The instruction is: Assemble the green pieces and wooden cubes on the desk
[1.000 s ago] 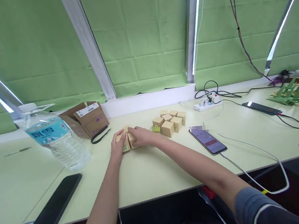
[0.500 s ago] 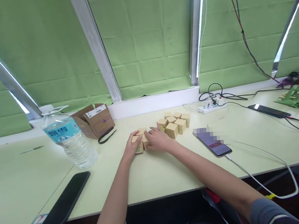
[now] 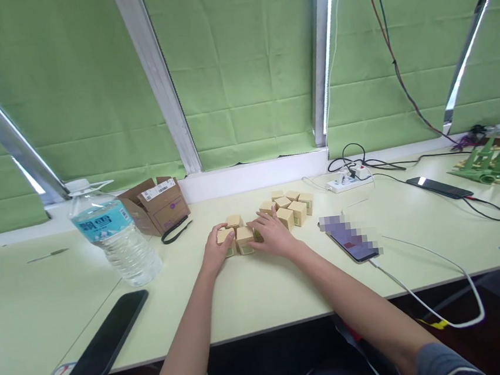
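Note:
Small tan cube-shaped boxes with greenish labels stand on the table. My left hand (image 3: 217,251) grips the front left small box (image 3: 225,235), thumb on its right side and fingers behind. Close to its right is a second small box (image 3: 245,239), and a third small box (image 3: 234,220) sits behind these two. My right hand (image 3: 276,235) is just right of the second box, fingers apart, thumb near that box's side. A further labelled box lies partly hidden beneath its fingers. Beyond them several small boxes (image 3: 297,211) form a loose cluster.
On the left are a large water bottle (image 3: 125,246), an opened brown carton (image 3: 158,205) with a black strap (image 3: 177,232), and a black phone-like slab (image 3: 109,336). To the right lie a charging phone (image 3: 352,242), a power strip (image 3: 349,181), another dark phone (image 3: 439,187) and green plastic parts (image 3: 493,164).
My right hand has shifted slightly right, its fingers off the top of the second box, which now shows more fully. My left hand stays at its box. The view has turned slightly.

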### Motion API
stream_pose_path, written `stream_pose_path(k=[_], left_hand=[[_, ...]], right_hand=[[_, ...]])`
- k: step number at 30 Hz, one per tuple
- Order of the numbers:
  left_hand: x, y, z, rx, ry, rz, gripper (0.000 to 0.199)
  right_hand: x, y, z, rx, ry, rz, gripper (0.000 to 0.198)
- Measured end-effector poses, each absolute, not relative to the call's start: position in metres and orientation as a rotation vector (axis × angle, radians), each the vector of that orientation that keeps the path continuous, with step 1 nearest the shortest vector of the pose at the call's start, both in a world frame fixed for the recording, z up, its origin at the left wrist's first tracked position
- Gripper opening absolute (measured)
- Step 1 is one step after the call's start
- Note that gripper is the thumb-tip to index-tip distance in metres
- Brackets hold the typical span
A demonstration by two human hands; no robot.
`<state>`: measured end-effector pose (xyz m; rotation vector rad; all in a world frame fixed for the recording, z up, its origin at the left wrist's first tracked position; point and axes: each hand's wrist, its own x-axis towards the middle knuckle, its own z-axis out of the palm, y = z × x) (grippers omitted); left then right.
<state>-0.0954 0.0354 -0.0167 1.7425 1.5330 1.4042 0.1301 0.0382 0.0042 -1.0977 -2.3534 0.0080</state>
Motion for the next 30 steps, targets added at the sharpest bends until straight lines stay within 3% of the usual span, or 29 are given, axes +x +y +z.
stream_pose_path(k=[14, 22, 25, 30], left_hand=[[-0.101, 0.038, -0.014, 1.858, 1.683, 1.462, 0.043], [-0.1, 0.029, 0.0, 2.152, 1.713, 1.802, 0.03], [-0.089, 0.023, 0.012, 2.314, 1.648, 1.954, 0.026], [-0.052, 0.026, 0.022, 2.617, 1.302, 1.831, 0.024]], right_hand=[[0.129, 0.042, 0.001, -1.011, -2.203, 0.159, 0.051], [0.132, 0.046, -0.002, -0.913, -2.075, 0.348, 0.051], [0.134, 0.046, 0.003, -0.864, -2.037, 0.411, 0.05], [0.137, 0.046, 0.012, -0.778, -1.934, 0.44, 0.048]])
